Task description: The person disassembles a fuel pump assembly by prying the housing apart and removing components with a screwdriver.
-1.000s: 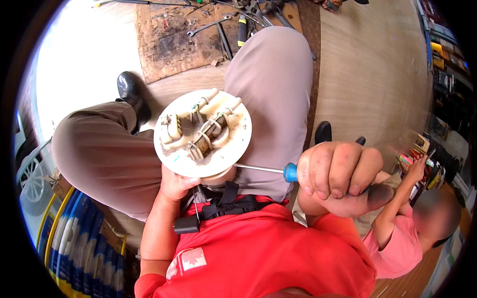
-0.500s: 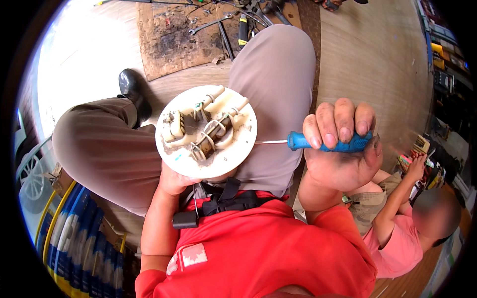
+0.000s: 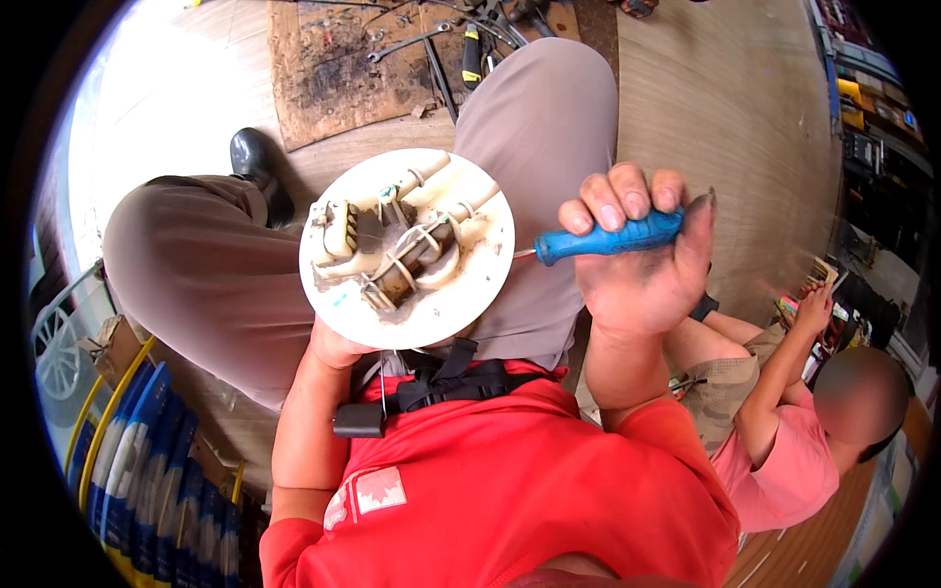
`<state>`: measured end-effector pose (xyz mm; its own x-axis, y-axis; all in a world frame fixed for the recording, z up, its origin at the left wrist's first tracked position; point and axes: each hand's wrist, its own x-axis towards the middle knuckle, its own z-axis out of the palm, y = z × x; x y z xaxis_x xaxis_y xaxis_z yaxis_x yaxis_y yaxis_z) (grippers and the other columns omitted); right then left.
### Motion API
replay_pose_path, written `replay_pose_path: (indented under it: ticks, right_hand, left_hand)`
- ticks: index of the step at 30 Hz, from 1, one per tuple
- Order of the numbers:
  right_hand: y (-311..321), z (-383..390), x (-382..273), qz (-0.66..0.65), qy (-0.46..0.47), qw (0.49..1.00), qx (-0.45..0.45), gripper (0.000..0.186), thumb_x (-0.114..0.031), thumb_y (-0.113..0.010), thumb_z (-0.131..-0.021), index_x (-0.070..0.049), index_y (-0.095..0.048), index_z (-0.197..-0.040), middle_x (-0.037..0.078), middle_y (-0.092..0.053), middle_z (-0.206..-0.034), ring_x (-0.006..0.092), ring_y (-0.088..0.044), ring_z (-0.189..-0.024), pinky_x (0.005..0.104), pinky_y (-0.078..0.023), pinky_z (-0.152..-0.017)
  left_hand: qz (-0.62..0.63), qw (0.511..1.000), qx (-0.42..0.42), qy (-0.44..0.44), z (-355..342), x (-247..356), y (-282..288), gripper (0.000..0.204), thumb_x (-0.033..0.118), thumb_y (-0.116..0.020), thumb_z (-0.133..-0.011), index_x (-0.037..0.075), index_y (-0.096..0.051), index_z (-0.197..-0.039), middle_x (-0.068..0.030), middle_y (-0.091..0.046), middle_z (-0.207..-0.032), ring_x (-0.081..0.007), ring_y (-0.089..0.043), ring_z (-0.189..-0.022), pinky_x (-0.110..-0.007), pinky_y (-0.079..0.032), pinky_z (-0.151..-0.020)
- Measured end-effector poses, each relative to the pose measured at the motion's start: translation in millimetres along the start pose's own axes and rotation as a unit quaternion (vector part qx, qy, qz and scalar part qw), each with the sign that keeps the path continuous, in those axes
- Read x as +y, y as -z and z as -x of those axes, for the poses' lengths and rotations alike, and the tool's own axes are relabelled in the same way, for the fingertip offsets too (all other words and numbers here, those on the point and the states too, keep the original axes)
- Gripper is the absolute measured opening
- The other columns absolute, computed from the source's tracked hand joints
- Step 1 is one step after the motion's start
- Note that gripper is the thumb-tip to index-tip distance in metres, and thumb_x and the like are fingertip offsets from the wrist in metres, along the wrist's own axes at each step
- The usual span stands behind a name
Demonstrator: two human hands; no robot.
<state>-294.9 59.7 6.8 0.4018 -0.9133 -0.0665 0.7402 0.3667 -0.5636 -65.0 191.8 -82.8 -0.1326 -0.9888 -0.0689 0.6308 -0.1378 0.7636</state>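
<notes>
A dirty white round fuel pump module (image 3: pixel 338 294) is held up over my lap, its top with pipe stubs and a connector socket facing up. My left hand (image 3: pixel 340 345) grips it from below; the fingers are mostly hidden under the rim. A wire arm with a black float (image 3: pixel 360 420) hangs from it near my waist. In my right hand (image 3: pixel 637 245) is a blue-handled screwdriver (image 3: pixel 613 235), fingers wrapped over the handle. Its shaft points left and passes out of sight at the module's right edge; the tip is hidden.
A stained cardboard sheet (image 3: pixel 343 88) ahead carries a wrench (image 3: pixel 407 44), a black-and-yellow knife (image 3: pixel 471 59) and other tools. To the right sits a person in a pink shirt (image 3: pixel 784 461). Blue packages (image 3: pixel 137 451) stand in a yellow rack at lower left. Shelves line the far right.
The screwdriver has moved left and up, and less of its shaft shows beside the module. The module has risen slightly and turned a little.
</notes>
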Motion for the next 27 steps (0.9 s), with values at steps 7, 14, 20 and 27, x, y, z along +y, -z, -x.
replay_pose_path:
  ticks: [7, 14, 20, 27]
  right_hand:
    - [1.8, 5.9, 2.5, -0.037, -0.037, 0.998, 0.037, 0.034, -0.048, -0.047, -0.098, -0.014, -0.053, -0.097, 0.002, -0.055, -0.09, 0.0197, -0.051, -0.085, 0.0441, -0.04, -0.085]
    - [-17.9, 21.0, 1.9, 0.119, 0.023, 0.99, -0.067, 0.037, -0.043, -0.068, -0.088, -0.012, -0.048, -0.089, 0.005, -0.053, -0.086, 0.0186, -0.053, -0.078, 0.041, -0.043, -0.08]
    - [-25.9, 22.5, -2.6, 0.163, 0.037, 0.974, -0.152, 0.038, -0.041, -0.07, -0.087, -0.009, -0.05, -0.086, 0.006, -0.053, -0.084, 0.0183, -0.054, -0.077, 0.0391, -0.045, -0.078]
    - [-30.1, 20.3, -7.1, 0.129, 0.068, 0.971, -0.19, 0.036, -0.038, -0.071, -0.087, -0.007, -0.053, -0.087, 0.007, -0.055, -0.085, 0.0188, -0.054, -0.077, 0.0401, -0.046, -0.078]
  left_hand:
    - [0.057, 0.993, 0.097, 0.038, 14.4, -15.1, 8.9, 0.108, 0.025, -0.093, -0.056, 0.006, -0.034, -0.145, -0.0144, -0.047, -0.141, -0.0273, -0.047, -0.129, -0.043, -0.038, -0.108]
    - [-0.097, 0.977, 0.148, 0.118, -13.8, 7.6, -13.2, 0.082, 0.031, -0.084, -0.067, -0.004, -0.047, -0.132, -0.0095, -0.057, -0.125, -0.0186, -0.05, -0.117, -0.034, -0.036, -0.105]
    - [-0.197, 0.955, 0.106, 0.194, -22.6, 50.8, -20.9, 0.051, 0.013, -0.073, -0.083, -0.005, -0.053, -0.125, -0.0103, -0.059, -0.123, -0.0172, -0.052, -0.115, -0.034, -0.039, -0.102]
    - [-0.22, 0.963, 0.076, 0.136, -25.4, 71.5, -40.5, 0.053, 0.018, -0.072, -0.087, -0.006, -0.05, -0.129, -0.0094, -0.059, -0.125, -0.0179, -0.052, -0.115, -0.033, -0.038, -0.102]
